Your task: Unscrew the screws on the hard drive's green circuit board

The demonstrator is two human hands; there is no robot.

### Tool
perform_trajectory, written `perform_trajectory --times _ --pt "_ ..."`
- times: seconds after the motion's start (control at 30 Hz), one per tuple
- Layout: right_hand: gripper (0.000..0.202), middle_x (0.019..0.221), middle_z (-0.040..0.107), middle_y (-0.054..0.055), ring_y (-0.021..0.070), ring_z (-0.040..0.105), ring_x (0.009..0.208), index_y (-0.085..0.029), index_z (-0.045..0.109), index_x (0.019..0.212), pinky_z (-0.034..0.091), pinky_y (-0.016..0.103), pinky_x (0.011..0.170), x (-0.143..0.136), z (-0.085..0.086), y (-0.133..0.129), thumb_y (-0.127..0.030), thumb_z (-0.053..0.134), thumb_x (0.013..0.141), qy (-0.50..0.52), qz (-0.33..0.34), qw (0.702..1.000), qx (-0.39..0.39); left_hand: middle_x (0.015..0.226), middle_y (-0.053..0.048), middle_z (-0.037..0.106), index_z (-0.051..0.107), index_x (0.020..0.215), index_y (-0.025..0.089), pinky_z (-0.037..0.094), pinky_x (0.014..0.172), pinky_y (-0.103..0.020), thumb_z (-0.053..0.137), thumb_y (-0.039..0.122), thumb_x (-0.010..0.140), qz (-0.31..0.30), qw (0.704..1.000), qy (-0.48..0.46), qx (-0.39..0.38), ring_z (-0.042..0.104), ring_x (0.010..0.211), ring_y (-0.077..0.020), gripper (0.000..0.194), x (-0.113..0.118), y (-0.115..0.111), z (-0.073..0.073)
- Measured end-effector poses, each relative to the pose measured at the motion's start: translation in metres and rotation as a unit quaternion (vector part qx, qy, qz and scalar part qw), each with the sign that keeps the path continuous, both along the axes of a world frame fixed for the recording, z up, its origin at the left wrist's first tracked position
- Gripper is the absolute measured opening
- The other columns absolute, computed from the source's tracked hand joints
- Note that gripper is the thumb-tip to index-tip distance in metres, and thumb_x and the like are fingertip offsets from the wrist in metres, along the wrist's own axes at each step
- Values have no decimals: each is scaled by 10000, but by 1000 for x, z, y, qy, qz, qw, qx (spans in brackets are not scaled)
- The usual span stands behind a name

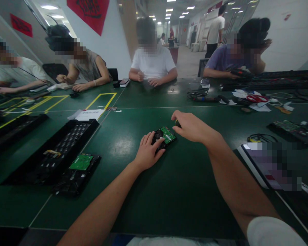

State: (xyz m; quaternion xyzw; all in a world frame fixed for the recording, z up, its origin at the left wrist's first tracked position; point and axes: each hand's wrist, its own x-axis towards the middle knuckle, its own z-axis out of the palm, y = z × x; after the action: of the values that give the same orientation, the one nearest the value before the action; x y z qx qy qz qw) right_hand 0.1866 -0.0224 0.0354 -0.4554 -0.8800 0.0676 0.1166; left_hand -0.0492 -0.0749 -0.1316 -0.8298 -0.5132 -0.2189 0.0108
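A hard drive (169,135) with a green circuit board and black casing lies on the green table in front of me. Over its near-left part rests my left hand (147,152), fingers spread across the drive and thumb at its near edge, holding it against the table. Just right of the drive, my right hand (190,126) is curled around a small dark-and-yellow tool handle (178,123). Most of that handle is hidden by the fingers, and its tip cannot be made out.
On the left lie a second drive-like unit (82,162) and a long black slotted tray (66,143). To the right are a tablet-like device (264,171), a coiled cable (261,137) and another circuit-board unit (290,130). Several people sit across the table (133,205).
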Motion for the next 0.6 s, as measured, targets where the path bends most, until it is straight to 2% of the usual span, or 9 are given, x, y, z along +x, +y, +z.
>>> perform_trajectory --times 0.1,0.3,0.47,0.6 --pt "291 1015 762 97 251 706 952 -157 588 1233 465 324 818 1 0 1 -209 661 956 16 -9 1000 -6 1732 -135 319 592 1527 316 304 1268 -654 617 477 1036 -3 1000 -4 -4 319 1584 -407 516 0 0 0" --pt "290 1002 756 88 233 693 893 -160 598 1215 455 314 798 6 5 0 -213 658 936 54 -2 998 13 1732 -116 328 582 1537 333 302 1267 -658 628 469 1032 1 1000 -9 -9 318 1583 -404 525 0 0 1" --pt "263 923 736 42 206 671 795 -190 638 1127 462 308 764 19 15 0 -254 704 880 153 -34 985 67 1722 -125 340 595 1531 323 309 1264 -654 642 470 1024 -1 1000 -11 -16 321 1577 -412 530 0 0 3" --pt "189 888 726 32 200 646 777 -213 682 1030 456 317 760 26 16 2 -355 698 906 170 -71 977 105 1707 -139 357 609 1517 314 330 1250 -649 635 470 1030 -4 1000 -16 -11 335 1569 -403 512 -1 1 3"
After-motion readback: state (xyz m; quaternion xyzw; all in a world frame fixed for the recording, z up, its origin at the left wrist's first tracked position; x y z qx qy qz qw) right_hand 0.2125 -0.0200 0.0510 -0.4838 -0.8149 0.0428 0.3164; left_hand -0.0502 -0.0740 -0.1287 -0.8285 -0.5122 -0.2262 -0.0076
